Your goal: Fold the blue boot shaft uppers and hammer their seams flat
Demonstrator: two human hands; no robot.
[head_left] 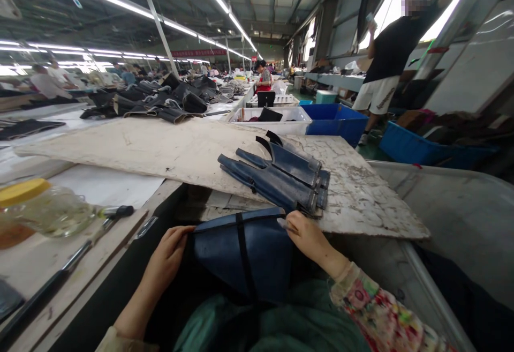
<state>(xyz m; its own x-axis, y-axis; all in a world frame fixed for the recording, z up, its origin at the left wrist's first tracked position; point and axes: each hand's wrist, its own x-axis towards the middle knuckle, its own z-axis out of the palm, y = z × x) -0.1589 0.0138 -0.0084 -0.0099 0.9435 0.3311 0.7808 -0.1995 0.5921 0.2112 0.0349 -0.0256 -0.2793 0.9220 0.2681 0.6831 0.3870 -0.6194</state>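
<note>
A dark blue leather-like panel (265, 250) with black trim along its top edge and a black strip down its middle lies tilted over my lap. My left hand (172, 245) grips its left top corner between thumb and fingers. At the right top corner is my right hand (307, 237), closed around a small pale pointed tool (284, 224) whose kind I cannot make out; the fingers also meet the panel's edge. Just beyond, a stack of similar blue pieces (277, 172) with strap-like ends rests on the worn board (160, 148).
On the left stand a clear jar with a yellow lid (52, 207) and a black-handled rod (52, 287). Dark pieces (172, 97) are heaped farther back. White (273, 121) and blue (337, 121) bins sit past the board; a grey bin (450, 196) is at right. A person (389, 46) stands beyond.
</note>
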